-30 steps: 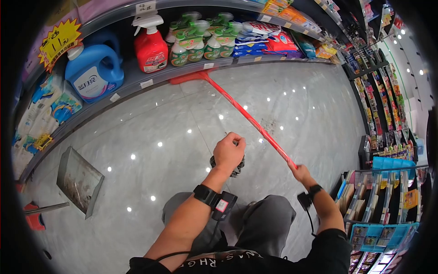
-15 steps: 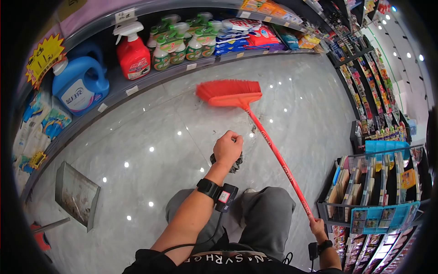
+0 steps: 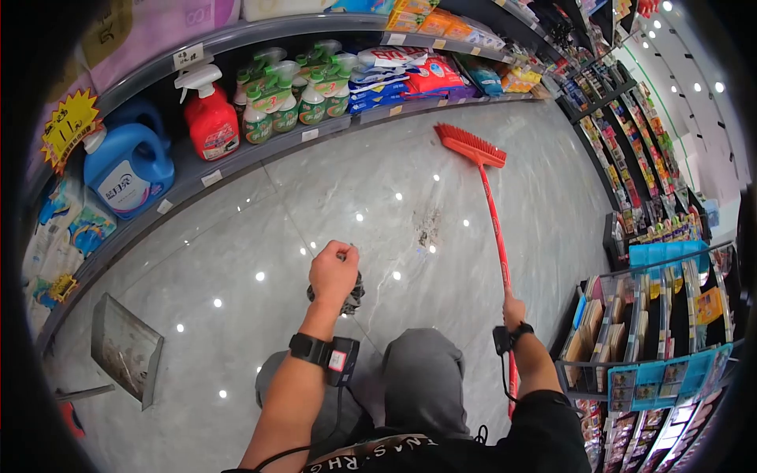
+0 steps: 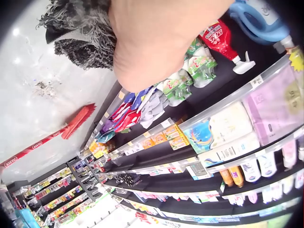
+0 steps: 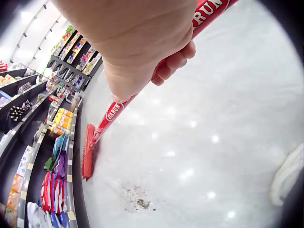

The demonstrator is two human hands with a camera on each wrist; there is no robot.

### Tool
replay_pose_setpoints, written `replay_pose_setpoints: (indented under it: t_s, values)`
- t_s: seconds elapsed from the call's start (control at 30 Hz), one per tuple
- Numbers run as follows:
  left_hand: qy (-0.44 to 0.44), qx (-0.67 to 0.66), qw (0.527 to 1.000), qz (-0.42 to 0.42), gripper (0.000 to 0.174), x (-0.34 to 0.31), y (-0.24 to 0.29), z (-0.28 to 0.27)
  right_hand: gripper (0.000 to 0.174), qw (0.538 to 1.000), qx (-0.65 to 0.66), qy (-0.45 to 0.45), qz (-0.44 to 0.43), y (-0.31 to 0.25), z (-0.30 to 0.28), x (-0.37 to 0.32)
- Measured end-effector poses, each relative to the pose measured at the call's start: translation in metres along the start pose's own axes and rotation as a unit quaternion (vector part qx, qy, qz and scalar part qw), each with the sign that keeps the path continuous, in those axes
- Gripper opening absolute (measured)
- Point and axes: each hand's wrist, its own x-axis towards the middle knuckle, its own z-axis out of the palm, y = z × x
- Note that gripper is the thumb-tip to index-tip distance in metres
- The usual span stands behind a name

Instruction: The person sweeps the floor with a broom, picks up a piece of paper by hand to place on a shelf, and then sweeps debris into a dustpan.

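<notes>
My right hand (image 3: 513, 312) grips the red handle of a broom (image 3: 498, 229), its fingers wrapped round the shaft in the right wrist view. The broom's red head (image 3: 471, 146) is at the far side of the floor near the shelf foot, bristles turned towards the shelf. A patch of dark dirt (image 3: 428, 227) lies on the floor to the left of the handle. My left hand (image 3: 333, 273) is curled round a dark grey, shaggy, stringy bundle (image 4: 83, 33), which hangs below the fist and is partly hidden by it in the head view.
A metal dustpan (image 3: 126, 351) with dirt in it lies on the grey floor (image 3: 221, 260) at left. Along the far side runs a shelf with a blue detergent jug (image 3: 130, 169), a red spray bottle (image 3: 211, 122) and packets. A magazine rack (image 3: 654, 331) stands at right.
The broom head has come out from the shelf's lower edge and swung to the right, past the dirt patch. The left hand has kept its hold on the shaggy bundle. The head view has shifted.
</notes>
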Motion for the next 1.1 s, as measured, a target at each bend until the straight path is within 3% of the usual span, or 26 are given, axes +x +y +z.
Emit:
replay_pose_setpoints:
  t_s: [0.13,0.2,0.33,0.43,0.47,0.57,0.63,0.67,0.7,0.73,0.77,0.8,0.9,1.1]
  values:
    - [0.037,0.001,0.999,0.011,0.015,0.001,-0.008,-0.012,0.062,0.993,-0.064,0.07,-0.07,-0.049,0.058,0.069]
    - [0.063,0.007,0.998,0.017,0.015,-0.002,-0.005,-0.018,0.06,0.992,-0.039,0.05,-0.105,-0.08,0.084,0.089]
    - [0.089,0.036,0.995,0.005,0.014,-0.01,0.002,-0.028,0.036,0.968,-0.051,0.049,-0.241,-0.156,0.134,0.088]
    - [0.103,0.057,0.993,-0.005,0.014,-0.01,0.006,-0.024,0.02,0.964,0.064,-0.114,-0.233,-0.187,0.181,0.107]
    - [0.103,0.065,0.992,-0.006,0.014,-0.011,0.007,-0.021,0.019,0.962,0.092,-0.171,-0.191,-0.2,0.168,0.084]
    - [0.094,0.06,0.994,-0.009,0.014,-0.01,0.012,-0.009,0.017,0.876,0.298,-0.358,-0.127,-0.179,0.178,0.086]
    - [0.087,0.083,0.993,0.009,0.014,-0.009,0.012,-0.001,0.02,0.782,0.366,-0.493,-0.107,-0.148,0.186,0.095]
    - [0.084,0.093,0.992,0.018,0.014,-0.008,0.011,0.003,0.025,0.765,0.41,-0.497,-0.022,-0.131,0.181,0.082]
    - [0.081,0.085,0.993,0.026,0.014,-0.006,0.009,0.006,0.028,0.757,0.409,-0.509,0.005,-0.112,0.178,0.074]
    - [0.077,0.076,0.994,0.032,0.013,-0.004,0.005,0.008,0.032,0.757,0.358,-0.546,0.005,-0.088,0.176,0.071]
    - [0.074,0.068,0.994,0.037,0.013,-0.004,0.001,0.008,0.034,0.802,0.334,-0.494,0.041,-0.07,0.174,0.06]
    - [0.07,0.072,0.994,0.035,0.013,-0.004,0.0,0.008,0.036,0.847,0.304,-0.436,0.005,-0.056,0.169,0.05]
    - [0.066,0.083,0.994,0.029,0.012,-0.004,-0.001,0.006,0.039,0.904,0.262,-0.337,0.01,-0.045,0.154,0.042]
    - [0.082,0.111,0.989,0.043,0.014,-0.013,0.004,-0.002,0.041,0.948,0.199,-0.222,-0.11,-0.127,0.184,0.063]
